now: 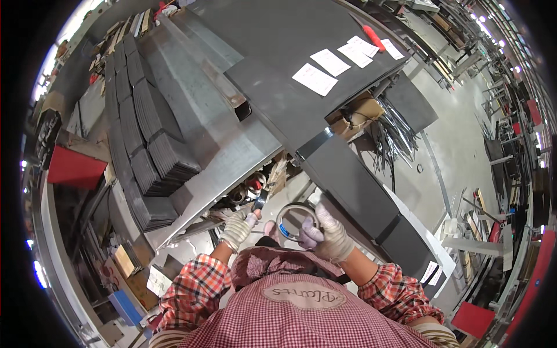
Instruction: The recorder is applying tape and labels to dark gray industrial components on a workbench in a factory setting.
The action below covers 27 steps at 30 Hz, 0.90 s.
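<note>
My right hand (333,233), in a pale knit glove, grips a roll of tape (281,216) by its right side. The roll is a wide ring with a blue patch on its inner face. To the left, my left hand (237,229), gloved the same way with bare skin at a fingertip, is closed on a short dark strip (260,200), perhaps a piece of tape. Both hands are in front of my checked apron, over the gap between a metal bench (217,177) and a long dark grey panel bundle (362,188) with a black band.
Stacks of strapped dark grey strips (152,139) lie on the bench at left. Paper sheets (315,79) and a red tool-like object (374,39) rest on the dark panel stack (267,52). Loose straps (391,139) spill from an opening below. A red panel (75,167) stands far left.
</note>
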Available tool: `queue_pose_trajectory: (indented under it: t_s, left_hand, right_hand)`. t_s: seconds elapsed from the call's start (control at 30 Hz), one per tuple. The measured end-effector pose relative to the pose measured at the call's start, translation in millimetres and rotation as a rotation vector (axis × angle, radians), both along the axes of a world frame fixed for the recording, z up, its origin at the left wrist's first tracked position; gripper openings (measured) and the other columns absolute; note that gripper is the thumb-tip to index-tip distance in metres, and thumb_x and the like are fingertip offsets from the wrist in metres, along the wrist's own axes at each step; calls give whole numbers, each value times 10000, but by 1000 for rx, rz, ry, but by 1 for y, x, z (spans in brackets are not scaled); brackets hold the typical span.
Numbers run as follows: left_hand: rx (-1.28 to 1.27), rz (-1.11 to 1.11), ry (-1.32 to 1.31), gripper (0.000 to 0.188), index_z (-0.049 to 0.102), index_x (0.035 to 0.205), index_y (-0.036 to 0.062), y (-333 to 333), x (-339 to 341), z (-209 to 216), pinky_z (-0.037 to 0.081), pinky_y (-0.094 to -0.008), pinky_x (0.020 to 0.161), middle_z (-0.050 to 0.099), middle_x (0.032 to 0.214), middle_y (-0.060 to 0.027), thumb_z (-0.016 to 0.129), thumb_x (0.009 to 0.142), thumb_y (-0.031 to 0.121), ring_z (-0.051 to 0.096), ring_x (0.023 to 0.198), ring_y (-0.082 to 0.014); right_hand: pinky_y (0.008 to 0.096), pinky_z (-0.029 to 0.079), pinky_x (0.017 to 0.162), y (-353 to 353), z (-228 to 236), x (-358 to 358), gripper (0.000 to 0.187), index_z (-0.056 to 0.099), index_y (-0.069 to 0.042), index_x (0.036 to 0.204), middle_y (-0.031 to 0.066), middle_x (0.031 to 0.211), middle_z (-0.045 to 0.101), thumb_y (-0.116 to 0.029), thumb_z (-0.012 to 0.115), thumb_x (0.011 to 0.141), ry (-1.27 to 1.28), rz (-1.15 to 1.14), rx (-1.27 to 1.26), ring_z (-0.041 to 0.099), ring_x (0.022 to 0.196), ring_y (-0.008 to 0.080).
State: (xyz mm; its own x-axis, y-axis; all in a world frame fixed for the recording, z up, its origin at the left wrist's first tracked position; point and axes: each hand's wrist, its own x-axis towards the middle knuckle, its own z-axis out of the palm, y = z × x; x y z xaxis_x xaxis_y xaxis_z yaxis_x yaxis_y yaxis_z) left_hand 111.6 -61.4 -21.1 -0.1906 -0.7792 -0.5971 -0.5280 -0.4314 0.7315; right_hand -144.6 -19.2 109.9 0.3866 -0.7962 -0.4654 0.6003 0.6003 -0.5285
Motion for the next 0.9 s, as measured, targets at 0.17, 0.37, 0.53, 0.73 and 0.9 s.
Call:
queue_pose_trajectory:
  t_s: [0.17,0.37,0.53,0.73,0.9]
  left_hand:
    - [-625,103,41,317,618,890,1,10,-27,59,473,-374,693,620,801,-188,638,812,308,607,743,-300]
    - [-1115,142,-326,166,615,851,67,-47,-13,126,451,-402,677,604,810,-145,681,767,194,572,752,-315]
    - [-1179,165,-973,184,629,883,69,-87,37,190,459,-436,748,623,884,-148,633,802,235,579,830,-350]
    - [-1340,247,-901,386,566,1149,59,-78,57,197,472,-377,884,604,1109,-156,660,785,145,605,965,-309]
    - [-591,-369,492,579,494,1280,33,32,-113,225,441,-341,909,539,1234,-120,693,807,301,586,977,-226]
  right_hand:
    - [259,357,494,-5,21,-12,529,542,-125,649,-47,397,323,-558,404,918,-392,-144,218,362,410,111]
    - [272,332,585,6,27,-36,387,593,-85,884,-62,518,394,-436,440,943,-734,-283,293,371,502,104]
    - [360,505,708,24,40,-58,274,549,-25,953,36,774,567,-295,509,937,-722,-361,212,556,724,174]
    - [436,568,816,36,72,-69,311,454,14,1190,168,1203,542,-208,413,976,-706,-303,183,508,1182,299]
    - [475,543,871,43,82,-74,352,399,40,1238,197,1249,508,-192,412,973,-798,-278,194,416,1269,309]
